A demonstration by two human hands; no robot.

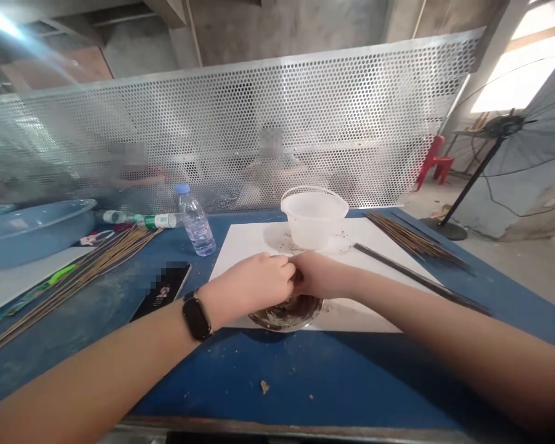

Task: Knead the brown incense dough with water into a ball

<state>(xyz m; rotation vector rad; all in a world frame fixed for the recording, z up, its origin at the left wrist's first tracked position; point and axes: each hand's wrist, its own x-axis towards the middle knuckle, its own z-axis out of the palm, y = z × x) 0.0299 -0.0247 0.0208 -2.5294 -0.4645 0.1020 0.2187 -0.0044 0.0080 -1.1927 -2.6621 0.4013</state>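
Note:
My left hand and my right hand meet, fingers curled, above a shallow metal dish smeared with brown paste. Their fingertips hide whatever lies between them, and the hands partly cover the dish. A black smartwatch sits on my left wrist. The dish rests on the near edge of a white board, which lies on a blue table. A translucent white plastic bowl stands just beyond my hands, at the board's far edge.
A long dark rod lies across the board. Bundles of thin sticks lie on both sides, with a phone, water bottle and blue basin at left. A perforated metal screen stands behind the table.

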